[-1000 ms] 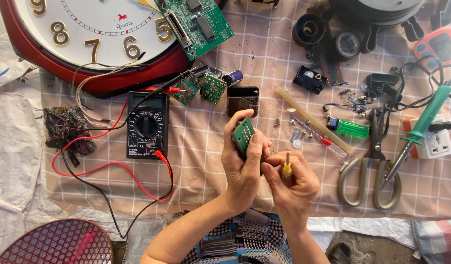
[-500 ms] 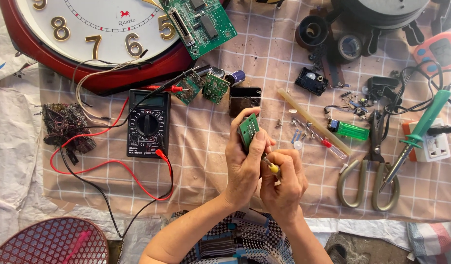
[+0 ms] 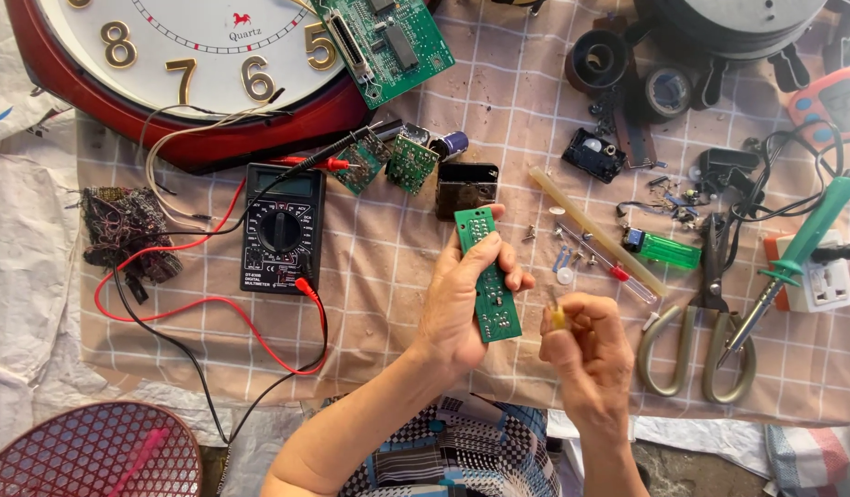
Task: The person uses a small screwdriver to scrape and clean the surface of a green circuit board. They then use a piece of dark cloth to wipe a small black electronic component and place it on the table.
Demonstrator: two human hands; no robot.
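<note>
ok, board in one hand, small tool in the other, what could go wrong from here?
The left hand pinches the narrow green circuit board by its edges only, so a push from the yellow-handled tool in the right hand might twist it loose. Loose screws lie just beyond the hands; a dropped board could scatter them.

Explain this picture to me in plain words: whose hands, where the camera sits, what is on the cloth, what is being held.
The camera sits on a person's head, looking down at their own bare hands. The left hand holds a narrow green circuit board upright. The right hand is closed on a small yellow-handled tool, close beside the board. On the checked cloth lie a black multimeter with red leads, a wall clock, scissors, a green lighter and a green soldering iron.
</note>
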